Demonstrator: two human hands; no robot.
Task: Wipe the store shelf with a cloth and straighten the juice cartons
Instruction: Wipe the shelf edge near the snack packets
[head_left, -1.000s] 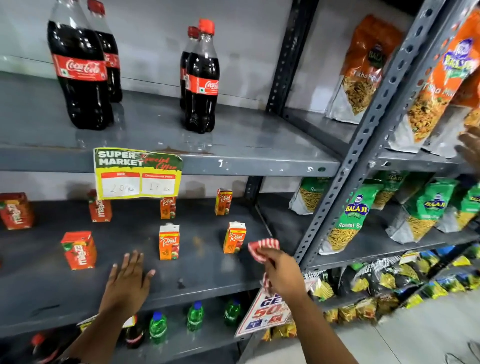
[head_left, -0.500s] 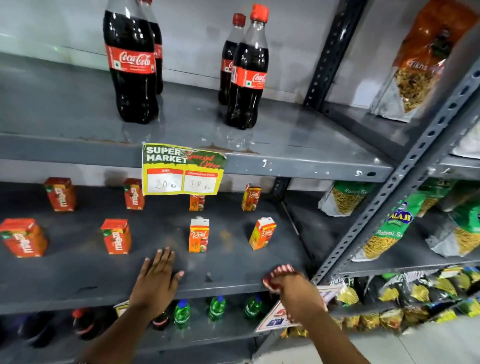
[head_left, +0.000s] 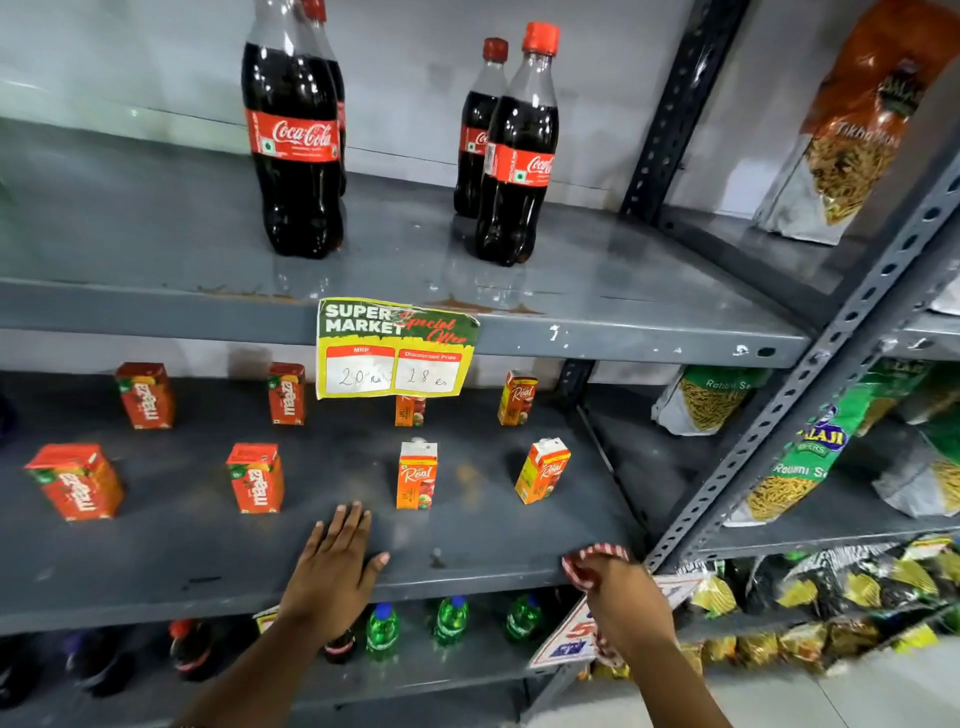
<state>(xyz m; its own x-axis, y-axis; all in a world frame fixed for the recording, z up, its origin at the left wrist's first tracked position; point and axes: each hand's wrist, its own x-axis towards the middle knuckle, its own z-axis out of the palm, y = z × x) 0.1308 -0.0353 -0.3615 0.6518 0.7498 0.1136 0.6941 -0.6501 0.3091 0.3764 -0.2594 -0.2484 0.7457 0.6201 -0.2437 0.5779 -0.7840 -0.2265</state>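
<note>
Eight juice cartons on the middle grey shelf (head_left: 156, 566), two rows: four Maaza cartons (head_left: 255, 478) left, four Real cartons (head_left: 417, 475) right. Front-right Real carton (head_left: 542, 471) tilted, turned off-line. Cola bottles (head_left: 293, 140) on the shelf above; price sign (head_left: 395, 348) taped to its lip. Left hand (head_left: 335, 564) flat on shelf front edge, fingers spread, holding nothing. Right hand (head_left: 626, 597) fist-closed around red-white cloth (head_left: 584, 564), at shelf's right front corner.
</note>
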